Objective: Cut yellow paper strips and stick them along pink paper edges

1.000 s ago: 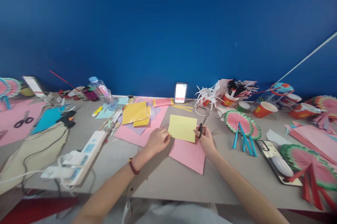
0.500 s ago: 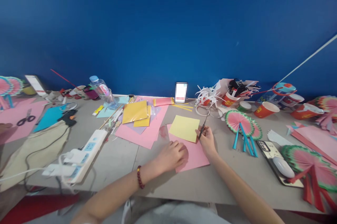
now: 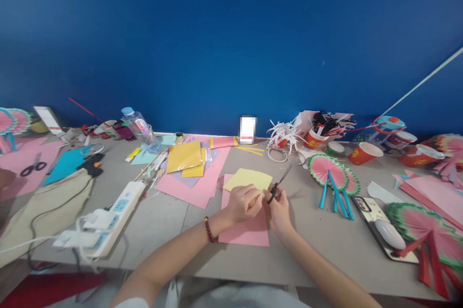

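The step in hand looks like positioning the pale yellow rectangular paper sheet (image 3: 253,176) over the pink rectangular paper sheet (image 3: 249,231) on the grey bench (image 3: 162,218), in front of the person. The left hand (image 3: 245,204) lies across the yellow sheet's near part, fingers curled together; whether they pinch paper, I cannot tell. The right hand (image 3: 278,204), beside the sheet's right side, has its fingers clamped on the black-handled metal scissors (image 3: 274,193) (whether they also grip the paper is hidden).

As a judgement, shifting the yellow sheet from here calls for a sure hold on its edge, with the scissors' tips kept off both papers. The scissors' long axis runs diagonally, blades pointing away from the person and rightward. The yellow sheet sits askew, its far edge running roughly left to right; its long axis is uncertain with the near part covered. The pink sheet's long axis runs roughly away from the person.
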Demonstrator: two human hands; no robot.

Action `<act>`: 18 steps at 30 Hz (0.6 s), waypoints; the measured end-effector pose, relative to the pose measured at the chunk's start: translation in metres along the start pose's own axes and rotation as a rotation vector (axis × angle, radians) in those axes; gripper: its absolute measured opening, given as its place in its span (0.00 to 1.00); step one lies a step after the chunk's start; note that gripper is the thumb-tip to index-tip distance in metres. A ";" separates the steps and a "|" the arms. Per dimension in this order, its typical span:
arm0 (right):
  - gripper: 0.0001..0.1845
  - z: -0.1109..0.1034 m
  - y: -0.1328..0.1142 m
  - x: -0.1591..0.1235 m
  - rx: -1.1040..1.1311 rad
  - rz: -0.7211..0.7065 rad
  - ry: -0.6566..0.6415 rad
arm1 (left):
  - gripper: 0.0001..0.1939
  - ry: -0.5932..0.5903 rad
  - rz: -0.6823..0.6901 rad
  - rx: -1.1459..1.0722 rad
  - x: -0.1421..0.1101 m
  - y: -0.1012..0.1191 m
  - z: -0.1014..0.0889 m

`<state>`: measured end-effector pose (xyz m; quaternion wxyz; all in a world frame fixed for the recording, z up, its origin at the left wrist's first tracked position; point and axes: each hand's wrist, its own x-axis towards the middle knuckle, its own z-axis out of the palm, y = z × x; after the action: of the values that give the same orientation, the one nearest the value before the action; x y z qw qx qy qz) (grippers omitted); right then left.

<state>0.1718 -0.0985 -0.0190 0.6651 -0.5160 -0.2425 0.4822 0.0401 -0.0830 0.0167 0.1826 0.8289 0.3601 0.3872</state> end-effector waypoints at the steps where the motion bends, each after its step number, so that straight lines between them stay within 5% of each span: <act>1: 0.21 0.001 0.001 -0.004 -0.008 0.003 -0.009 | 0.15 0.031 0.001 -0.031 0.003 0.001 0.001; 6: 0.22 0.002 0.008 -0.012 -0.045 0.037 -0.078 | 0.13 0.007 0.025 -0.011 0.006 -0.009 0.009; 13: 0.22 -0.001 -0.005 0.006 0.014 -0.031 0.040 | 0.11 -0.120 0.173 0.116 -0.016 -0.021 0.009; 18: 0.22 -0.005 -0.019 0.018 0.072 -0.116 0.076 | 0.18 -0.112 -0.047 -0.139 -0.011 -0.024 0.015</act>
<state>0.1908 -0.0843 -0.0058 0.7187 -0.4948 -0.2291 0.4315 0.0359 -0.0755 -0.0120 0.2686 0.8258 0.3411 0.3600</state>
